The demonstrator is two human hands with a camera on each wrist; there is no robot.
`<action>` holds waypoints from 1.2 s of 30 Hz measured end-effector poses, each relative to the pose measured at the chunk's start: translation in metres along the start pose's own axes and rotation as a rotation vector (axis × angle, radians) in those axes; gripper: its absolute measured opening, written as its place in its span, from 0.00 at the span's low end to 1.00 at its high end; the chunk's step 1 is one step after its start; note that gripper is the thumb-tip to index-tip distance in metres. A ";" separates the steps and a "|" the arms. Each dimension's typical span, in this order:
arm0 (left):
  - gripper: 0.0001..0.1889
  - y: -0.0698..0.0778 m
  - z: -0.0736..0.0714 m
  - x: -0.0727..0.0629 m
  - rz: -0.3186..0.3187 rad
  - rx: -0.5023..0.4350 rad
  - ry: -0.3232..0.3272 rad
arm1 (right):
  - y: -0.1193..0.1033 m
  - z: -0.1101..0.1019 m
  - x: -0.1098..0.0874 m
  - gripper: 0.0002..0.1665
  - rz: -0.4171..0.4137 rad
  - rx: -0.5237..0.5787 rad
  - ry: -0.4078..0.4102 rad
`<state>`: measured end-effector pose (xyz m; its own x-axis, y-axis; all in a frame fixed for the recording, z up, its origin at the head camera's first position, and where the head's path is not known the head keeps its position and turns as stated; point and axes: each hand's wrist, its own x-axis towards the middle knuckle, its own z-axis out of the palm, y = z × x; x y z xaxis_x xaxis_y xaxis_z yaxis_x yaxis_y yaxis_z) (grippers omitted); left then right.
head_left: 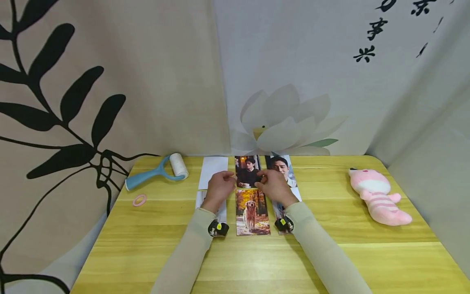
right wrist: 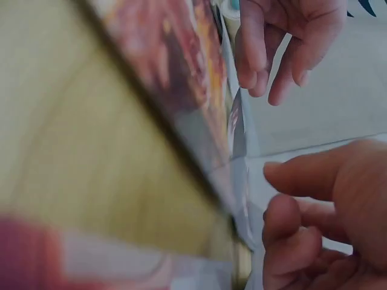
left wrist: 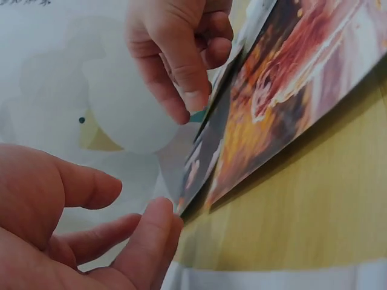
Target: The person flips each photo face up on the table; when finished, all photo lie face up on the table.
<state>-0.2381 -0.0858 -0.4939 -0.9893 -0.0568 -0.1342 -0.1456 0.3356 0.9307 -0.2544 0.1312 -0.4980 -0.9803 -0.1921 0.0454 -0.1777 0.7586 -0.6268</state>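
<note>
A photo of a seated person in dark clothes [head_left: 247, 169] lies in the middle of the back row, between my two hands. The fingertips of my left hand [head_left: 220, 188] are at its left edge. My right hand [head_left: 277, 188] has its fingers at the right edge. In the left wrist view the thumb and fingers of the left hand [left wrist: 91, 226] are spread apart. The right hand [right wrist: 326, 211] also shows a gap between thumb and index finger in its wrist view. Directly below lies a golden retriever photo [head_left: 251, 214].
At back left lies a blank white card [head_left: 213, 165]; at back right, a portrait photo [head_left: 284, 165]. My forearms partly cover two front cards. A blue-handled lint roller [head_left: 154, 173] and pink ring [head_left: 139, 200] lie left, a pink plush toy [head_left: 380, 198] right. A curtain hangs behind the table.
</note>
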 end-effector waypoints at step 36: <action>0.25 -0.036 -0.096 -0.001 -0.081 0.129 0.119 | -0.088 0.074 0.031 0.19 -0.276 -0.186 -0.093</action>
<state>-0.2311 -0.1882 -0.4943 -0.9674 -0.1973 -0.1587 -0.2324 0.4426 0.8661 -0.2624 0.0128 -0.4987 -0.8825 -0.4553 0.1176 -0.4563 0.7687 -0.4482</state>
